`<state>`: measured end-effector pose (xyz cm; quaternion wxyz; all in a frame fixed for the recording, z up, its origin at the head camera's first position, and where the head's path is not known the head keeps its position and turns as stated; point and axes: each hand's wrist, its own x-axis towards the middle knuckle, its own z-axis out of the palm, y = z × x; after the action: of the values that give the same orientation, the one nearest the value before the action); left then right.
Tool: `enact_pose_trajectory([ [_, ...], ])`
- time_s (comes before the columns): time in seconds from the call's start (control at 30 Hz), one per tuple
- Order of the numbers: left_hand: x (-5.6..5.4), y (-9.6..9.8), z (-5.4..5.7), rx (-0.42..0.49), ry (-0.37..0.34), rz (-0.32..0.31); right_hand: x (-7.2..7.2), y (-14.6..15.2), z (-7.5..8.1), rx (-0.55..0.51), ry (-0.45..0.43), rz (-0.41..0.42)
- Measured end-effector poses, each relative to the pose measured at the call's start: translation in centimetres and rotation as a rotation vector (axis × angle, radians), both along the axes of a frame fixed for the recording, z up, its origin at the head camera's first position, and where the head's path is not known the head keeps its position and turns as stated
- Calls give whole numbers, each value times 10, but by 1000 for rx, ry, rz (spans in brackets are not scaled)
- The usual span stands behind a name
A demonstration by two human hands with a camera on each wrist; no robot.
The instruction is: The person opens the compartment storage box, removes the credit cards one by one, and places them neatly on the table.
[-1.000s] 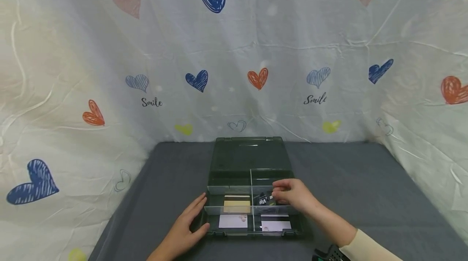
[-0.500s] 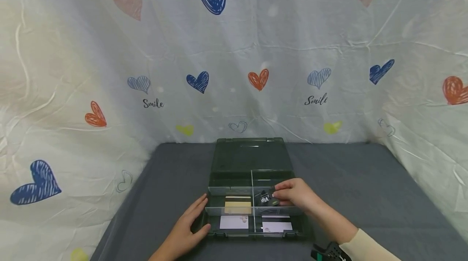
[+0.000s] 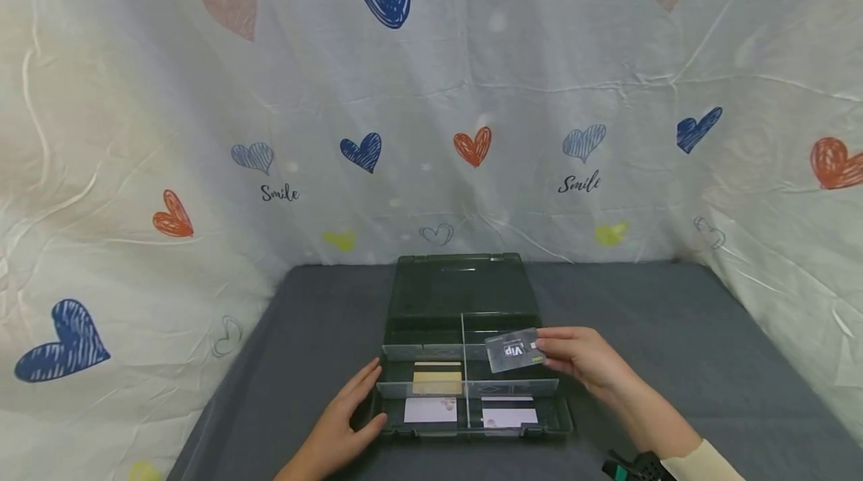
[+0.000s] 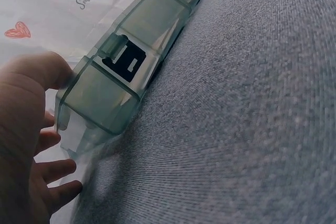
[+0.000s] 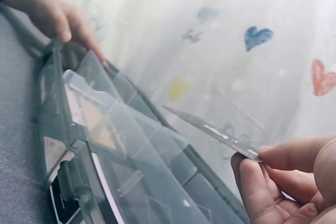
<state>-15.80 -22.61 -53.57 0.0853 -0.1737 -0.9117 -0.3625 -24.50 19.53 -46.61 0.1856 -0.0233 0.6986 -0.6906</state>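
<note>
- Pinching the Vip card (image 3: 512, 351) in the right hand (image 3: 589, 360), above the open box's (image 3: 462, 285) right side.
- Resting the left hand (image 3: 342, 415), fingers extended, against its left edge.
- Containing white card (image 3: 430, 410) front-left, striped card (image 3: 510, 418) front-right, yellow card (image 3: 438, 379) behind the first.

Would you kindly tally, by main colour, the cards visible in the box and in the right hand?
White: 2 (front-left card, front-right card)
Yellow: 1 (middle-left card)
Clear greyish: 1 (Vip card, pinched by the right hand)
Total: 4
</note>
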Motion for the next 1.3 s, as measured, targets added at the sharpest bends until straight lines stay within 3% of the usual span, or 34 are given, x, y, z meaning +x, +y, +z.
enact_pose_trajectory([
  [0.17, -1, 0, 0, 3, -46, 4, 0, 20, 1, -108, -22, 4],
  [0.27, -1, 0, 0, 3, -30, -1, 0, 32, 0, -133, -40, -17],
  [0.47, 1, 0, -1, 2, 23, -3, 1, 55, -3, -89, -72, -76],
  [0.87, 0, 0, -1, 15, -41, 1, -4, 106, -19, -60, -143, -163],
  [1.07, 0, 0, -2, 18, -2, -6, -5, 121, -30, -48, -178, -214],
  [1.3, 1, 1, -2, 17, 41, -5, -10, 129, -40, 12, -152, -220],
])
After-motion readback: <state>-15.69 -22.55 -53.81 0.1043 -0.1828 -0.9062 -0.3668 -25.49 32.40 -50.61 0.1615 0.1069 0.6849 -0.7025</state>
